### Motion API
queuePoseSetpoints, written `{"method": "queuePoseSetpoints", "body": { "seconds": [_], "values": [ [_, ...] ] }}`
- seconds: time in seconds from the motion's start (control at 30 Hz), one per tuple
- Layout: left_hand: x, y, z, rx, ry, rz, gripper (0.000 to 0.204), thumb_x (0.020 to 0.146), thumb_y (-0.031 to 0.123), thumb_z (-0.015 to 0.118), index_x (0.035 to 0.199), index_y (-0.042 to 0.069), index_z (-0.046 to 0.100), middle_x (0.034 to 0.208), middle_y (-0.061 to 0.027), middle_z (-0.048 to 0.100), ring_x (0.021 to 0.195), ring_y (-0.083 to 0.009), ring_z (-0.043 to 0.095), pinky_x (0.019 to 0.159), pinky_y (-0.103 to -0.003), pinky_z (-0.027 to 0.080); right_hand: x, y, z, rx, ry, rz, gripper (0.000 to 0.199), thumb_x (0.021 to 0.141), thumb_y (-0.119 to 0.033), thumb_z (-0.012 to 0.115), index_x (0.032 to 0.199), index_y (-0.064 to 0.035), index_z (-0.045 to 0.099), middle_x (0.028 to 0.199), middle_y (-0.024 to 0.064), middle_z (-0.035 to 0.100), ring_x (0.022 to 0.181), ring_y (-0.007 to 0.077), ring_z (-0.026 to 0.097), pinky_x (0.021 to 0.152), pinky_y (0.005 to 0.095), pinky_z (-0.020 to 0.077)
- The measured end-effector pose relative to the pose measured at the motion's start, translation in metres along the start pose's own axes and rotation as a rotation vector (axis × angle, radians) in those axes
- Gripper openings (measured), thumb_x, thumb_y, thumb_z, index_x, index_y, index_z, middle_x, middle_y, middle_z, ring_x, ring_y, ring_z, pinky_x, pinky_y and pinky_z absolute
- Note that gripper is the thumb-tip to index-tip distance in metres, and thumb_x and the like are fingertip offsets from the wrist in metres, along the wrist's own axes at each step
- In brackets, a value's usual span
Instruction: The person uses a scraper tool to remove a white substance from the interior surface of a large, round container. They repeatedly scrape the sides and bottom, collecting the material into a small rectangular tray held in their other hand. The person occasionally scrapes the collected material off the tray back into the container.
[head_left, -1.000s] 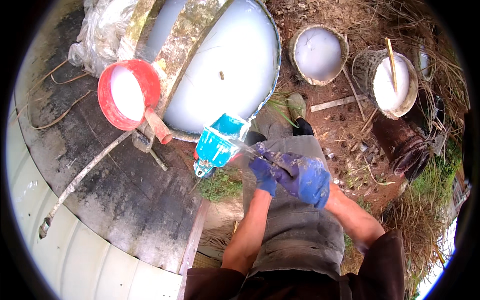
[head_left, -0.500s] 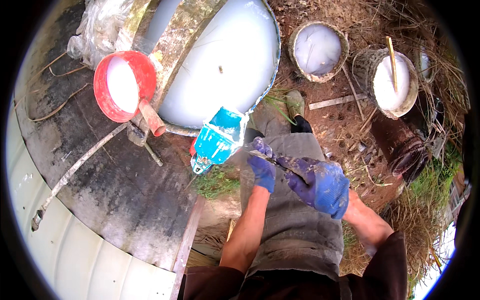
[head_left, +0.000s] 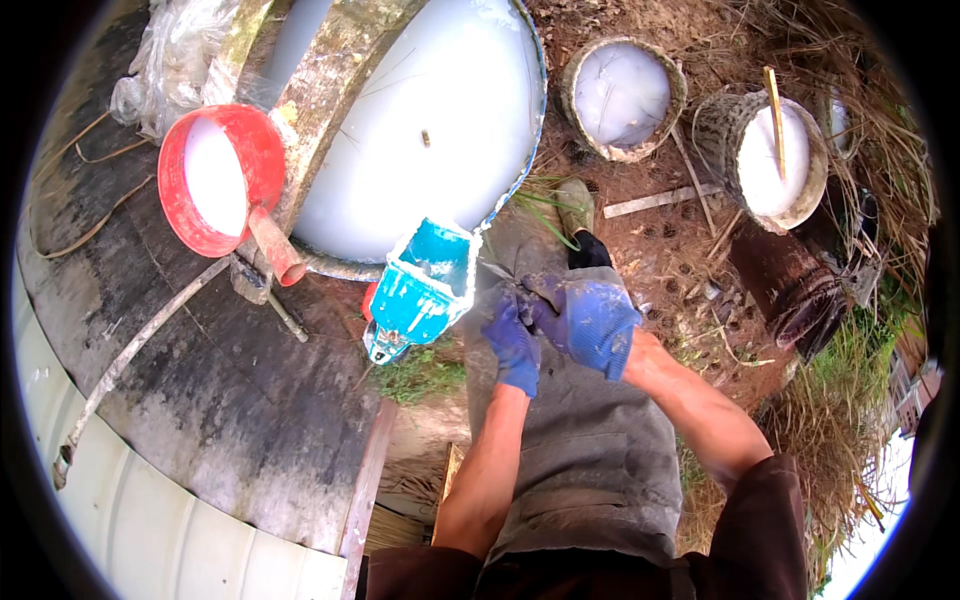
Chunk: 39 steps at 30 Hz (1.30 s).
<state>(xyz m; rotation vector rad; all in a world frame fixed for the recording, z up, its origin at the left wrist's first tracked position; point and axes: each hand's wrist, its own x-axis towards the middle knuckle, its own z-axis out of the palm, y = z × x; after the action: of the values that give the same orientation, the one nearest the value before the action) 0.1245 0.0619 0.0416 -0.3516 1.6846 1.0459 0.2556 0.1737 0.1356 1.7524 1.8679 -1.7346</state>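
My gloved left hand (head_left: pixel 513 345) and gloved right hand (head_left: pixel 592 318) meet in front of my grey trousers, fingers closed together. Between them they grip a thin grey tool (head_left: pixel 497 271); only its narrow tip shows past the fingers, so its kind is unclear. Both blue-purple gloves are smeared with pale residue. Just left of the hands, a teal box-shaped container (head_left: pixel 425 303) sits tilted by the tub's near rim, white residue along its edges. Beyond it stands a large blue-rimmed tub (head_left: pixel 541 100) of milky white liquid.
A weathered board (head_left: pixel 345 75) crosses the tub. Beside it rests a red dipper (head_left: pixel 265 150) with a stub handle, holding white liquid. Two crusted buckets (head_left: pixel 572 118) of white liquid stand at right, one with a stick (head_left: pixel 775 120). A pale pole (head_left: pixel 140 345) lies left.
My right hand has moved up and left, closing in on my left hand. Less of the thin grey tool shows. The whole view has shifted slightly.
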Motion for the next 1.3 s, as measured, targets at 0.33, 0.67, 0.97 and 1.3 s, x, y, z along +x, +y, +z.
{"method": "queuePoseSetpoints", "body": {
  "seconds": [0.33,0.67,0.97,1.3],
  "values": [
    [0.008,0.012,-0.002,-0.085,-0.071,-0.080,0.033,0.095,0.003,0.044,0.123,0.000,0.060,0.116,-0.0112,0.066,0.101,-0.0234,0.066,0.088,-0.035,0.055,0.017,-0.010,-0.007,-0.009,-0.058,0.063,0.028,0.096,-0.030,0.053,0.099,-0.0064,0.067,0.076,0.0219,0.067,0.072,0.0415,0.066,0.066,0.0497,0.0522],
    [-0.031,0.064,0.001,-0.344,-0.197,-0.278,0.036,0.103,0.041,0.043,0.082,0.018,0.060,0.060,0.0029,0.055,0.051,-0.0095,0.052,0.047,-0.026,0.046,0.046,-0.040,0.007,0.106,-0.088,0.025,0.030,0.095,-0.029,0.049,0.101,-0.0040,0.065,0.088,0.0201,0.071,0.083,0.0363,0.071,0.074,0.0469,0.0551],
    [-0.007,0.075,0.007,-0.365,-0.097,-0.107,0.034,0.105,0.039,0.044,0.087,0.014,0.059,0.064,0.0022,0.052,0.055,-0.0130,0.050,0.051,-0.029,0.043,0.023,-0.031,0.026,0.361,0.032,0.052,0.034,0.096,-0.027,0.056,0.124,-0.0101,0.065,0.095,0.0238,0.069,0.088,0.0401,0.068,0.075,0.0450,0.0533],
    [0.025,0.029,-0.001,-0.393,-0.011,-0.142,0.041,0.104,0.041,0.041,0.111,0.006,0.062,0.100,-0.0081,0.068,0.092,-0.0216,0.065,0.082,-0.039,0.056,0.047,-0.029,0.019,0.501,-0.180,0.202,0.025,0.099,-0.025,0.056,0.100,-0.0036,0.069,0.068,0.0199,0.059,0.057,0.0241,0.054,0.057,0.0424,0.0443]
  ]
}}
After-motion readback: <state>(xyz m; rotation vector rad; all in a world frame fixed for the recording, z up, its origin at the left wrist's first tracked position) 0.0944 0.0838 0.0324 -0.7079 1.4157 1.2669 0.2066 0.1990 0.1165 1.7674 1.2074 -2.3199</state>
